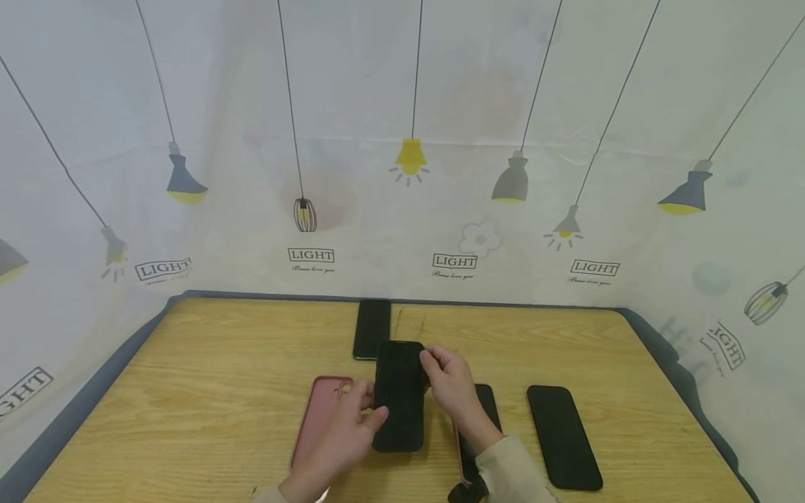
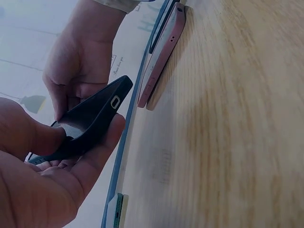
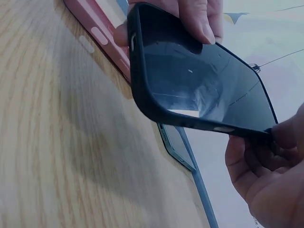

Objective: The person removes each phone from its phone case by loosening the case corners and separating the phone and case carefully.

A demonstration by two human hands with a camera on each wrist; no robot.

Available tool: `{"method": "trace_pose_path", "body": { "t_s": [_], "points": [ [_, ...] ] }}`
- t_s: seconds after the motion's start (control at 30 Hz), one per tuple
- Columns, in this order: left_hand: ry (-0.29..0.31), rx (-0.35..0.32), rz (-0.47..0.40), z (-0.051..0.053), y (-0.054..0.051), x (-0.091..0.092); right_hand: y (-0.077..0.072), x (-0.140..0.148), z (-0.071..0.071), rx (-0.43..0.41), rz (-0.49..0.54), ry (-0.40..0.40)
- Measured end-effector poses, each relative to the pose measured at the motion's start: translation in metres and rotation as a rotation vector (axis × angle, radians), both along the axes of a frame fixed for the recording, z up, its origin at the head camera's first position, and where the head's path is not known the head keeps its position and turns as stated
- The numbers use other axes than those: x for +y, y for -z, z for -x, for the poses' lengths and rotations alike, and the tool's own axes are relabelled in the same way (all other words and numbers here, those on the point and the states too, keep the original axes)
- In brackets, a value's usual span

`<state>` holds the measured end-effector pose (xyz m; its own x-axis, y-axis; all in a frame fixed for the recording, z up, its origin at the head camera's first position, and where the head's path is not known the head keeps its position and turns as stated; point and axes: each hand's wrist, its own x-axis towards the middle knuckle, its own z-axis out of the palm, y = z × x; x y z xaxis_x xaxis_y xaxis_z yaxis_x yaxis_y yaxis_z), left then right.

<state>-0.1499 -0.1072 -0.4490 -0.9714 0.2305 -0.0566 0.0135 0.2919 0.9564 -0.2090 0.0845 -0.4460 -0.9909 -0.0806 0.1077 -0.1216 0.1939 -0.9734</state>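
A black phone in a dark case (image 1: 400, 398) is held above the table by both hands, its glossy screen (image 3: 199, 76) reflecting light. My left hand (image 1: 346, 426) grips its left edge low down, thumb on the front and fingers behind. At the upper right corner, my right hand (image 1: 454, 385) pinches the case edge between thumb and fingers, as the right wrist view (image 3: 273, 175) also shows. The port cutout in the case's end (image 2: 115, 102) faces the left wrist camera. Under the left forearm lies a pink phone case (image 1: 317, 412), partly covered.
Behind the held phone, another dark phone (image 1: 372, 328) lies near the table's back edge. A phone in a pink case (image 1: 487, 402) is partly hidden beneath the right wrist. Farther right is a black phone (image 1: 564, 436). Printed fabric (image 1: 402, 223) surrounds the wooden table (image 1: 207, 391).
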Motion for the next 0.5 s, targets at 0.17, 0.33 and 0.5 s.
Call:
{"method": "trace_pose_path", "body": {
  "t_s": [0.17, 0.33, 0.5],
  "points": [
    [-0.009, -0.002, 0.002, 0.0010, 0.0010, 0.0000, 0.0013, -0.0030, 0.0004, 0.022, -0.011, 0.035],
    [-0.016, -0.014, -0.011, 0.0024, 0.0019, -0.0011, 0.0003, -0.0034, -0.0011, 0.012, 0.009, 0.024],
    [-0.035, 0.017, 0.016, 0.0034, 0.0034, -0.0013, 0.0000, -0.0026, -0.0019, -0.038, 0.064, 0.009]
  ]
}}
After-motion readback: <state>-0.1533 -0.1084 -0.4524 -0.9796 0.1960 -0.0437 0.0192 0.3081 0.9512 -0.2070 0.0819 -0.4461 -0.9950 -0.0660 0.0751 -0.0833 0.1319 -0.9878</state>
